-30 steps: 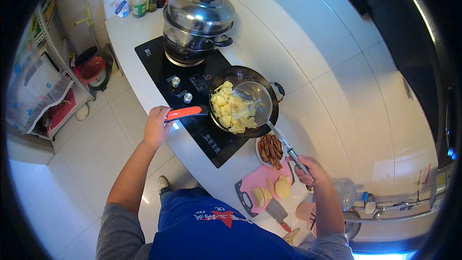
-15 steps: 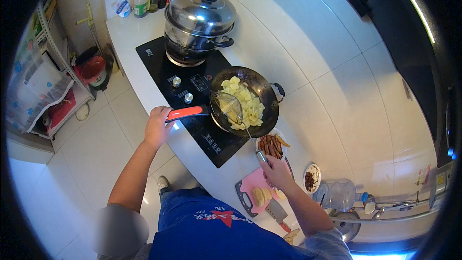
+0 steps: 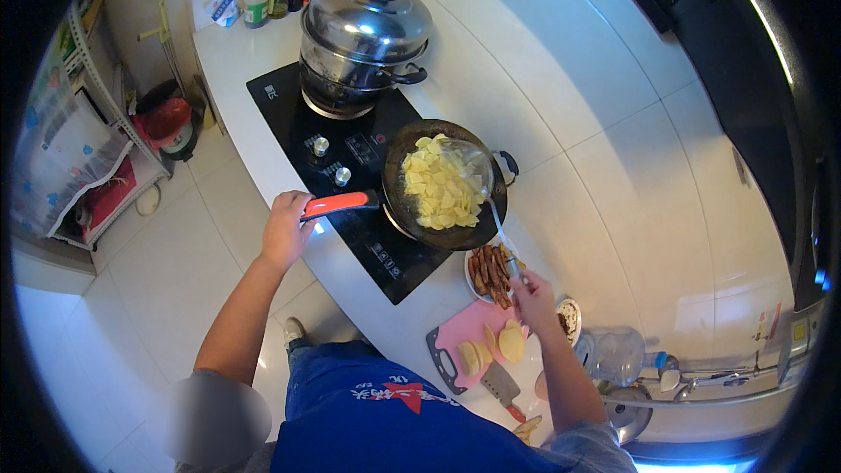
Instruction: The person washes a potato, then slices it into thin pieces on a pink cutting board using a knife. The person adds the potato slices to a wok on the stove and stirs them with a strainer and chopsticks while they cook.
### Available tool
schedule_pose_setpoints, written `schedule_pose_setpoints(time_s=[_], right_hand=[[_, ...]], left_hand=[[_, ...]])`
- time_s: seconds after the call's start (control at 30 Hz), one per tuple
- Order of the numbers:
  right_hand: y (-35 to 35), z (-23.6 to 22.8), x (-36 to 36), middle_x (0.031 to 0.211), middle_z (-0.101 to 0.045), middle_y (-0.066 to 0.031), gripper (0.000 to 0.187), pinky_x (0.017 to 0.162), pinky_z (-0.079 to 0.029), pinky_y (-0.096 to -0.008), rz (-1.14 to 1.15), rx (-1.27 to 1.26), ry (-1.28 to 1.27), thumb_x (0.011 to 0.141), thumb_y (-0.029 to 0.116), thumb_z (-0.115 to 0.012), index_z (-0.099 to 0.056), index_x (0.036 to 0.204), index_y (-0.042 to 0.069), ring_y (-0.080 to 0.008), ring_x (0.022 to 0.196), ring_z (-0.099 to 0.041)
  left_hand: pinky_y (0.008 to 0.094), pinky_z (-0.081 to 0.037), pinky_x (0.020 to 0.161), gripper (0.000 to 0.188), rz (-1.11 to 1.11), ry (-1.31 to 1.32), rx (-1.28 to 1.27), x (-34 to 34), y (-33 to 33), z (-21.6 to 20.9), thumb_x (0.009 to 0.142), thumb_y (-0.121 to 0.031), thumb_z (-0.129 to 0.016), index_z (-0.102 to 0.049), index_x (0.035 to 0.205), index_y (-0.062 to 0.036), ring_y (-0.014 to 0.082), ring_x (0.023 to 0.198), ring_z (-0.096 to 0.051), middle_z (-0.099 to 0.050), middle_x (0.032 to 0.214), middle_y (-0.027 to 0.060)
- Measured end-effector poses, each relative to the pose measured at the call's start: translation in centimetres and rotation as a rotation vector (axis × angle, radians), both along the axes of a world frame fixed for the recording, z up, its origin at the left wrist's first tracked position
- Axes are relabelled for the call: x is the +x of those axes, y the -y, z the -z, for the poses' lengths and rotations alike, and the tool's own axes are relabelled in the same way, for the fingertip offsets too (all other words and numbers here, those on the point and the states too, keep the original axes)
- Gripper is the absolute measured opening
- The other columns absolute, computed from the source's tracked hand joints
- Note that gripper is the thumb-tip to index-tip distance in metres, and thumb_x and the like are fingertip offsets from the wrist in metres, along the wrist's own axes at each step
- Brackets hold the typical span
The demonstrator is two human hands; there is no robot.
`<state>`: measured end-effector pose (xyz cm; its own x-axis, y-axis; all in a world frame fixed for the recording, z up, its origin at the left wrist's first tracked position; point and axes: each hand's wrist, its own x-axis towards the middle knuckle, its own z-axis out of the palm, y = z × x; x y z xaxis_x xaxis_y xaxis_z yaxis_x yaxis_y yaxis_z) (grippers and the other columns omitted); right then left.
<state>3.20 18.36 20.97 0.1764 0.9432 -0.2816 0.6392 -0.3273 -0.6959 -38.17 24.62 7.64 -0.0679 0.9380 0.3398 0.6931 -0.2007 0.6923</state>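
Observation:
My left hand (image 3: 289, 226) is wrapped round the red handle of a dark wok (image 3: 401, 144) on the black cooktop (image 3: 385, 276). Many pale yellow potato slices (image 3: 442, 184) lie in the wok. In my right hand (image 3: 533, 296) is the metal handle of a wire-mesh strainer (image 3: 477, 165). Its basket sits at the wok's right side, over the edge of the slices. Just beneath the strainer's handle stands a plate of browned meat strips (image 3: 492, 273).
A lidded steel steamer pot (image 3: 366, 31) stands on the far burner, with several bottles (image 3: 257, 2) behind it. Near my right arm are a pink cutting board (image 3: 455, 333) with cut potato pieces, a cleaver (image 3: 502, 390), a small bowl (image 3: 571, 315) and a clear water jug (image 3: 618, 357).
The strainer has swung from the left of the slices to the wok's right side. My right hand moved right with it. My left hand stays on the wok handle.

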Motion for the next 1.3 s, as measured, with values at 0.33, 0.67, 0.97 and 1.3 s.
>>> schedule_pose_setpoints(time_s=[0.33,0.67,0.97,1.3], right_hand=[[-4.3,7.0,8.3,0.052,-0.049,-0.0034,0.026,0.029,-0.033,-0.0266,-0.041,0.048,0.198,0.093,0.025,-0.052,-0.057,0.107,0.004,-0.0111,0.032,-0.042],[-0.3,1.4,3.4,0.056,-0.045,-0.0006,0.035,0.029,-0.026,-0.0203,0.429,-0.483,-0.829,0.094,0.036,-0.047,-0.053,0.114,0.007,-0.0060,0.034,-0.034],[1.4,2.8,0.0,0.055,-0.047,-0.0019,0.036,0.027,-0.025,-0.0197,0.451,-0.490,-0.894,0.094,0.035,-0.046,-0.053,0.113,0.006,-0.0068,0.032,-0.034],[2.9,3.3,-0.1,0.058,-0.041,0.0009,0.041,0.028,-0.028,-0.0179,0.451,-0.577,-1.421,0.098,0.032,-0.038,-0.043,0.123,0.000,-0.0043,0.035,-0.034]], left_hand=[[0.0375,-0.045,0.088,0.038,0.034,0.006,-0.032,0.3,-0.4,-0.4,0.067,-0.002,-0.074,-0.059,0.102,-0.0026,0.0318,0.101,-0.052,-0.058,0.103,0.0133],[0.0376,-0.045,0.088,0.038,0.010,0.000,-0.018,0.2,-0.1,-0.4,0.066,-0.002,-0.074,-0.059,0.101,-0.0026,0.0322,0.101,-0.052,-0.058,0.104,0.0130],[0.0375,-0.045,0.088,0.037,0.021,0.014,-0.035,0.2,-0.3,-0.1,0.067,-0.002,-0.073,-0.059,0.101,-0.0023,0.0324,0.101,-0.052,-0.058,0.103,0.0137],[0.0377,-0.044,0.088,0.037,0.021,-0.014,-0.017,0.3,-0.2,-0.4,0.067,-0.002,-0.073,-0.058,0.102,-0.0024,0.0325,0.101,-0.052,-0.058,0.103,0.0139]])
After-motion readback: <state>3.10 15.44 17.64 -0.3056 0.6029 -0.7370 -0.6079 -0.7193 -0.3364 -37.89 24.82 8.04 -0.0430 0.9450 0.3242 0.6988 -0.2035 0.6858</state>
